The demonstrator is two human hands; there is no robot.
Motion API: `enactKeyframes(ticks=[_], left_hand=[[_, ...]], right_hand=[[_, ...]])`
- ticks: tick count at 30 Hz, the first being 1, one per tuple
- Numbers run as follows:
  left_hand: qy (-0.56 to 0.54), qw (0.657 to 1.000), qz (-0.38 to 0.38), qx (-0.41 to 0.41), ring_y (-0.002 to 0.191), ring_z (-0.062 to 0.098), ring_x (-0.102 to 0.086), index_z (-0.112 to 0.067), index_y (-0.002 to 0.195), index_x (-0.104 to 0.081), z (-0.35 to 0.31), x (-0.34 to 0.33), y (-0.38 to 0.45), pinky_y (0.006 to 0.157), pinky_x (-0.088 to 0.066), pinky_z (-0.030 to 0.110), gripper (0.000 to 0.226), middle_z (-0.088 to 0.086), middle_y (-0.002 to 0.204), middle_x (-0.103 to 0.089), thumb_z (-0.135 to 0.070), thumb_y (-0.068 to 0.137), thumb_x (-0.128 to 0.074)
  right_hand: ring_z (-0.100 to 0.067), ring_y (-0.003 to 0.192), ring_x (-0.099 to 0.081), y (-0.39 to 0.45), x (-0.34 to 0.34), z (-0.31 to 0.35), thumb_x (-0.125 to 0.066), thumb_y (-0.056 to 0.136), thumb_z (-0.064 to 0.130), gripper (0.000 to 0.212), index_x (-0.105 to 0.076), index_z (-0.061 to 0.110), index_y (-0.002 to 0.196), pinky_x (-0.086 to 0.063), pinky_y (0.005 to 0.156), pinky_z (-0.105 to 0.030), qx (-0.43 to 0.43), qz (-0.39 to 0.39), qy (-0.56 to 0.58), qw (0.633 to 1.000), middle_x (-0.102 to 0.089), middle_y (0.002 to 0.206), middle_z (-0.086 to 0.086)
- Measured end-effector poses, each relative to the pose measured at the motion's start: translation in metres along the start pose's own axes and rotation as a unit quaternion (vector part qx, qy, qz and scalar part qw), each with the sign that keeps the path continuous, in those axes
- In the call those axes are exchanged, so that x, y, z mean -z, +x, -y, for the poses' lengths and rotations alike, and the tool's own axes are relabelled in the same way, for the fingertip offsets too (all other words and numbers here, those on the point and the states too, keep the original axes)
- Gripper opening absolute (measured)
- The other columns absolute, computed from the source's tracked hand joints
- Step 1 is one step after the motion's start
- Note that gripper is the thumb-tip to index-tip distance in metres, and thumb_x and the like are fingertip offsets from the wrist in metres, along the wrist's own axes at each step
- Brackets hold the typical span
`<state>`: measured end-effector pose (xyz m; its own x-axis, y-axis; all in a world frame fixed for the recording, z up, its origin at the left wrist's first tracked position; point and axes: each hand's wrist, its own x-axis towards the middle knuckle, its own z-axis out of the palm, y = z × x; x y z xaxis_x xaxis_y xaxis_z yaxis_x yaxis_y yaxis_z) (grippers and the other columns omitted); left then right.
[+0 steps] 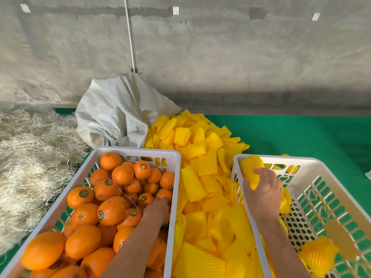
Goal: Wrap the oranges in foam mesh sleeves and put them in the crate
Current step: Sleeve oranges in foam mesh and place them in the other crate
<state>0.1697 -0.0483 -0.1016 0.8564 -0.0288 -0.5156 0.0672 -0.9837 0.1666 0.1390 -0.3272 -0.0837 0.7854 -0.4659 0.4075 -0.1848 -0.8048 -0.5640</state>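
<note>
A heap of pale straw (30, 161) lay at the far left, with a crumpled white woven sack (118, 113) behind it against a grey concrete wall (220, 47). Next came a white plastic crate of oranges (96, 207) on a green worktop (301, 137). The left hand (158, 207) reached into this crate at its right side, fingers curled down around an orange (165, 194). Between the two crates spread a pile of yellow foam mesh sleeves (204, 177). On the right stood a second white slotted crate (321, 197), mostly bare. The right hand (265, 189) gripped a wrapped orange (252, 167) in its far left corner. Another sleeved orange (318, 255) sat in the crate's near part, well apart from the hand.
</note>
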Motion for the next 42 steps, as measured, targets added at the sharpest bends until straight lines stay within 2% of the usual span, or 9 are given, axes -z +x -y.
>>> enactKeyframes(ticks=[7, 12, 15, 18, 25, 30, 33, 37, 42], left_hand=[[-0.022, 1.0, 0.005, -0.002, 0.147, 0.046, -0.025, -0.013, 0.155, -0.024, 0.006, -0.014, 0.028, 0.118, -0.035, 0.056, 0.068, 0.025, 0.156, -0.024, -0.033, 0.101, -0.061], [-0.069, 0.998, -0.007, -0.003, 0.14, 0.04, -0.039, -0.014, 0.149, -0.031, 0.008, -0.017, 0.033, 0.112, -0.042, 0.055, 0.06, 0.018, 0.147, -0.046, -0.035, 0.101, -0.06], [-0.105, 0.993, -0.043, 0.029, 0.14, 0.042, -0.039, -0.011, 0.15, -0.029, 0.008, -0.016, 0.03, 0.111, -0.043, 0.055, 0.062, 0.019, 0.146, -0.046, -0.037, 0.102, -0.059], [-0.146, 0.985, -0.081, 0.041, 0.136, 0.044, -0.044, -0.01, 0.145, -0.031, 0.008, -0.012, 0.025, 0.109, -0.044, 0.055, 0.066, 0.021, 0.14, -0.051, -0.043, 0.098, -0.063], [-0.314, 0.909, -0.272, 0.021, 0.104, 0.043, -0.06, -0.004, 0.127, -0.04, 0.005, -0.001, 0.013, 0.076, -0.048, 0.041, 0.05, 0.023, 0.125, -0.052, -0.04, 0.101, -0.062], [-0.379, 0.842, -0.38, -0.049, 0.112, 0.026, -0.058, -0.017, 0.134, -0.04, 0.0, 0.009, 0.007, 0.079, -0.048, 0.038, 0.06, 0.008, 0.131, -0.051, -0.052, 0.093, -0.068], [-0.404, 0.801, -0.42, -0.137, 0.106, -0.002, -0.057, -0.03, 0.137, -0.04, -0.005, 0.016, -0.004, 0.075, -0.048, 0.014, 0.06, -0.007, 0.126, -0.05, -0.058, 0.091, -0.067], [-0.447, 0.763, -0.378, -0.274, 0.107, 0.008, -0.063, -0.037, 0.14, -0.056, -0.021, 0.018, -0.017, 0.082, -0.054, 0.013, 0.046, -0.011, 0.125, -0.056, -0.048, 0.097, -0.068], [-0.709, 0.631, -0.067, -0.308, 0.097, 0.039, -0.073, -0.012, 0.125, -0.072, -0.047, 0.014, -0.034, 0.087, -0.06, 0.041, 0.054, 0.023, 0.118, -0.071, -0.05, 0.087, -0.078]], right_hand=[[-0.022, 0.126, -0.055, -0.023, -0.022, 0.034, -0.071, 0.096, 0.019, 0.029, -0.068, 0.017, 0.125, -0.047, 0.106, -0.04, 0.184, 0.156, 0.082, 0.967, -0.063, 0.132, -0.002], [-0.017, 0.141, -0.039, -0.051, -0.053, 0.043, -0.06, 0.102, 0.027, 0.071, -0.021, 0.042, 0.16, -0.044, 0.11, -0.031, 0.234, 0.321, -0.017, 0.918, -0.027, 0.16, 0.007], [-0.021, 0.138, -0.044, -0.048, -0.061, 0.045, -0.054, 0.105, 0.02, 0.074, -0.012, 0.044, 0.161, -0.048, 0.104, -0.033, 0.255, 0.298, -0.089, 0.916, -0.025, 0.162, 0.003], [-0.021, 0.13, -0.053, -0.042, -0.065, 0.049, -0.045, 0.108, 0.02, 0.057, -0.027, 0.037, 0.16, -0.049, 0.101, -0.036, 0.254, 0.291, -0.119, 0.915, -0.046, 0.151, 0.002], [-0.009, 0.093, -0.061, -0.037, -0.053, 0.056, -0.053, 0.105, 0.029, 0.02, -0.068, 0.023, 0.117, -0.051, 0.075, -0.028, 0.155, 0.21, 0.065, 0.963, -0.065, 0.111, 0.007], [-0.009, 0.084, -0.056, -0.031, -0.048, 0.055, -0.062, 0.101, 0.02, 0.007, -0.067, 0.016, 0.099, -0.051, 0.069, -0.028, 0.115, 0.122, 0.164, 0.972, -0.056, 0.1, 0.004], [-0.013, 0.085, -0.058, -0.031, -0.047, 0.058, -0.056, 0.105, 0.024, 0.016, -0.064, 0.011, 0.102, -0.052, 0.071, -0.03, 0.113, 0.092, 0.199, 0.969, -0.054, 0.103, -0.002], [-0.016, 0.077, -0.069, -0.033, -0.042, 0.064, -0.048, 0.105, 0.037, 0.019, -0.058, 0.021, 0.105, -0.056, 0.061, -0.029, 0.051, 0.118, 0.25, 0.96, -0.065, 0.089, 0.0], [-0.023, 0.101, -0.069, -0.032, -0.041, 0.062, -0.057, 0.104, 0.018, 0.021, -0.065, 0.012, 0.123, -0.058, 0.082, -0.044, 0.03, 0.098, 0.213, 0.972, -0.073, 0.113, -0.006]])
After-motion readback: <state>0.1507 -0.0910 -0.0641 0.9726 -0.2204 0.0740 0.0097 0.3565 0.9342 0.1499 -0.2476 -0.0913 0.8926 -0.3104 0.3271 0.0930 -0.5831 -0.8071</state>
